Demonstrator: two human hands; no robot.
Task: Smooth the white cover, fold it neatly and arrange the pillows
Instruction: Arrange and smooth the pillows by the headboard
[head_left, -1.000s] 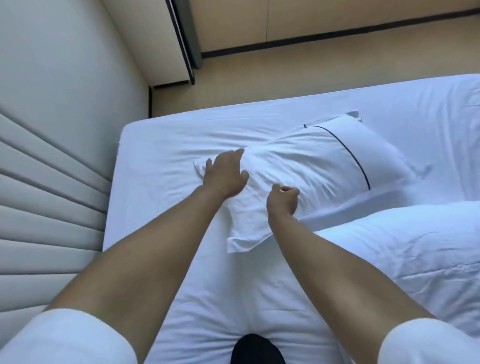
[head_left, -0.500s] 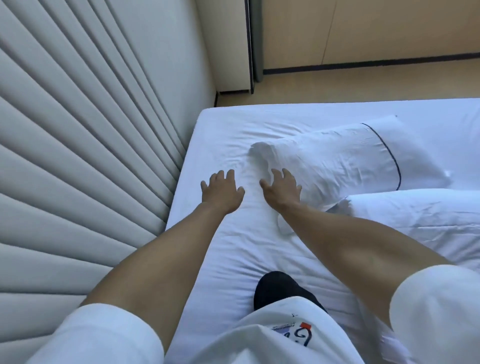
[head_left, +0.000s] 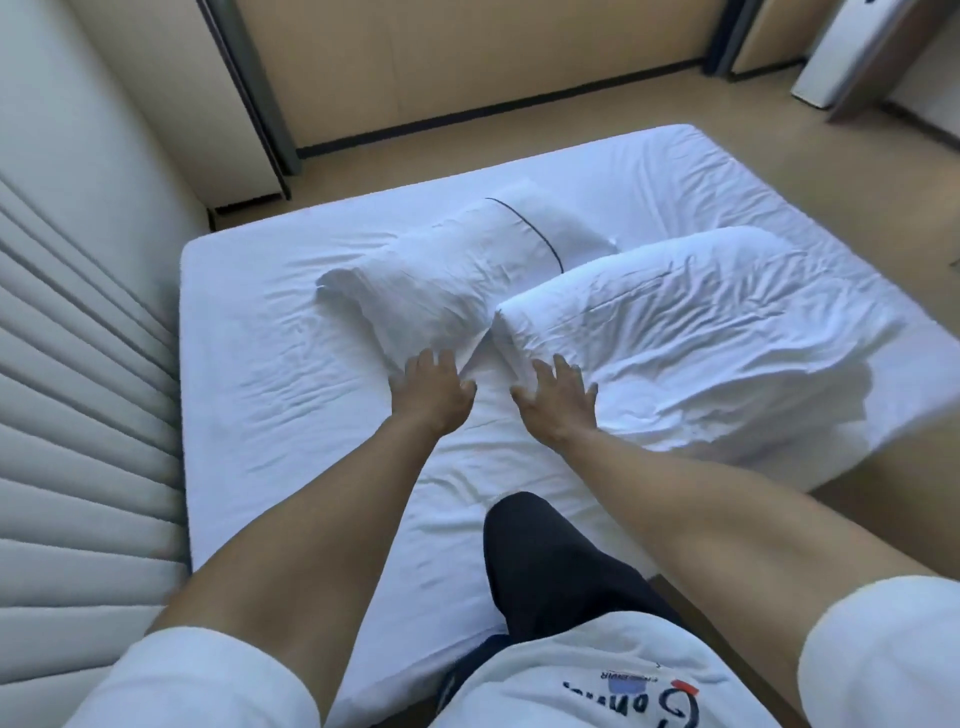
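Left hand lies flat, fingers straight, on the near corner of the piped pillow at 12 o'clock; right hand likewise on the folded white cover at 2 o'clock; risk: pressing sideways rucks the already creased fitted sheet.

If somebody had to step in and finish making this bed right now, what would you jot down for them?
Left hand: fingers spread, at the near end of the pillow with the dark piping line; holds nothing.
Right hand: fingers spread, on the near corner of the white cover; holds nothing.
The pillow lies at an angle mid-bed; the cover is bunched and wrinkled on the right side of the bed sheet, partly over the pillow's end.
Done: nothing finished that shows.
Left: smooth and fold the cover, set the pillow straight by the headboard.
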